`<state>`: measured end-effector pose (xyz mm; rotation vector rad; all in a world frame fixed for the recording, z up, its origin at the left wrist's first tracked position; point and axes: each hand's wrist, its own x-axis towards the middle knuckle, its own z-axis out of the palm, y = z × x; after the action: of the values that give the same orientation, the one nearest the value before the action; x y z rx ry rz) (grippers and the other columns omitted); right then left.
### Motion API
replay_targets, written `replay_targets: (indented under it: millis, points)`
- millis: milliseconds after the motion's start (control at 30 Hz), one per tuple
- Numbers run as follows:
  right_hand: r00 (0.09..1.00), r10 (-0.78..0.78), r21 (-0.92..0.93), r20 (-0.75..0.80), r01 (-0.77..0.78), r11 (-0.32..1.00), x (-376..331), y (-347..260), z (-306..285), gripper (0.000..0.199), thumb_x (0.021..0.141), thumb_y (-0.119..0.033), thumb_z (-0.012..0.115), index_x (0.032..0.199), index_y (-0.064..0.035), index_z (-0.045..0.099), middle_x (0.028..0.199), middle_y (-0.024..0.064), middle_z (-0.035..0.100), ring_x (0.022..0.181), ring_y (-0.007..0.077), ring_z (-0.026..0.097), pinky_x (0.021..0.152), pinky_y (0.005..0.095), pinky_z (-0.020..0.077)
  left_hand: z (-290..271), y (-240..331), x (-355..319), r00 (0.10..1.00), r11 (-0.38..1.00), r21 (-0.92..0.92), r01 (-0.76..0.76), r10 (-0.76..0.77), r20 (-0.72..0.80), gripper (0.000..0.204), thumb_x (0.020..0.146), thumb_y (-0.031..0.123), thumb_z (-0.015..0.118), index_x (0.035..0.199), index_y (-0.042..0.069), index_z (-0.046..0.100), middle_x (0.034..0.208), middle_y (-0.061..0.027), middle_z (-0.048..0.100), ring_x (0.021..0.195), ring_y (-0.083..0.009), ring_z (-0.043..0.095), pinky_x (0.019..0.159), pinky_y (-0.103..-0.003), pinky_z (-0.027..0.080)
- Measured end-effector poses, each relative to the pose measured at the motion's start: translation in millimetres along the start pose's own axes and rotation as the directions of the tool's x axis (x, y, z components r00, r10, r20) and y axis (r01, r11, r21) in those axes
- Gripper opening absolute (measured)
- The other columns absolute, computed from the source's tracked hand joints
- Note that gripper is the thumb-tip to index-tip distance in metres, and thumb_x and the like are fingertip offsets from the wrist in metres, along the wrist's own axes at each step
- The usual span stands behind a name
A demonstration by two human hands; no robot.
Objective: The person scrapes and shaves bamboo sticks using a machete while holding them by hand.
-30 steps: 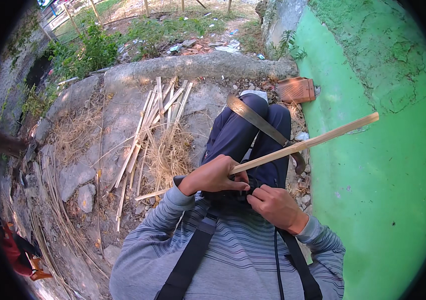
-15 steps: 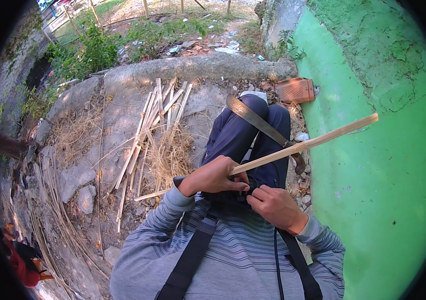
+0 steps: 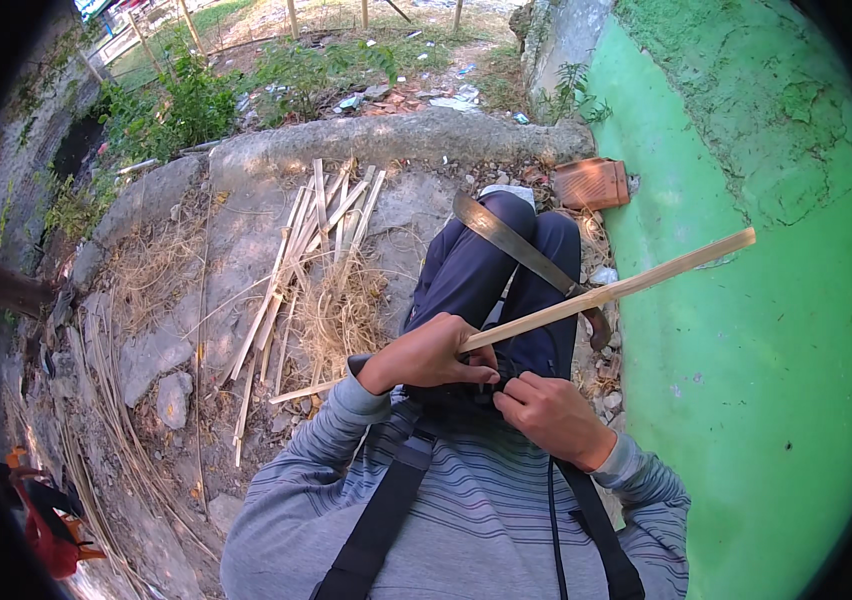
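Observation:
A long pale wooden strip [image 3: 636, 285], perhaps split bamboo, slants across my lap and rises to the right. My left hand [image 3: 431, 352] is closed around it, thumb and fingertips reaching down to a small black object [image 3: 488, 393] at my waist. Beside it my right hand [image 3: 558, 418] is closed, its fingertips pinched together against that black object; its kind and what they grip are hidden. A machete [image 3: 514, 243] with a curved, worn blade and brown handle rests across my dark-trousered thighs, under the strip.
A pile of pale strips [image 3: 321, 205] lies on the ground to the left, beside fibrous shavings [image 3: 338, 320]. A green wall [image 3: 746, 400] stands close on my right. An orange hollow brick [image 3: 591, 183] sits near its foot. A low concrete ledge [image 3: 376, 138] runs ahead.

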<state>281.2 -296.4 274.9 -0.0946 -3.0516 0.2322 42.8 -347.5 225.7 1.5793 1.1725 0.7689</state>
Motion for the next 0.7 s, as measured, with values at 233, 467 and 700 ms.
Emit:
replay_targets:
  millis: [233,467,700]
  points:
    - [1.000,-0.003,-0.009,-0.001,0.003,1.000,-0.4,-0.8,-0.1,0.007,0.084,-0.012,0.064,0.087,-0.0057,0.064,0.080,0.0038,0.057,0.078,0.0178,0.062,0.065,0.0310,0.0533,1.2,-1.6,-0.5,1.000,1.000,-0.001,-0.020,0.020,-0.008,0.021,0.090,0.022,0.081,0.097,0.002,0.078,0.070,-0.0030,0.064,0.065,-0.0098,0.055,0.061,-0.030,0.046]
    - [1.000,-0.001,0.000,-0.006,0.001,1.000,0.0,-1.4,-0.3,0.007,0.084,-0.012,0.064,0.087,-0.0057,0.064,0.080,0.0038,0.057,0.078,0.0178,0.062,0.065,0.0310,0.0532,1.3,-0.8,-1.8,0.999,0.999,0.000,-0.040,0.040,-0.023,0.021,0.089,0.022,0.081,0.097,0.002,0.078,0.070,-0.0031,0.063,0.063,-0.0103,0.054,0.060,-0.031,0.045]
    - [1.000,0.012,-0.005,0.017,-0.012,1.000,-0.8,-2.0,1.7,0.012,0.083,-0.012,0.071,0.091,-0.0062,0.065,0.081,0.0042,0.056,0.078,0.0193,0.063,0.067,0.0331,0.0541,0.1,0.9,-2.3,0.998,0.998,0.029,-0.049,0.050,-0.028,0.021,0.089,0.022,0.081,0.096,0.002,0.078,0.070,-0.0033,0.063,0.063,-0.0099,0.054,0.060,-0.031,0.045]
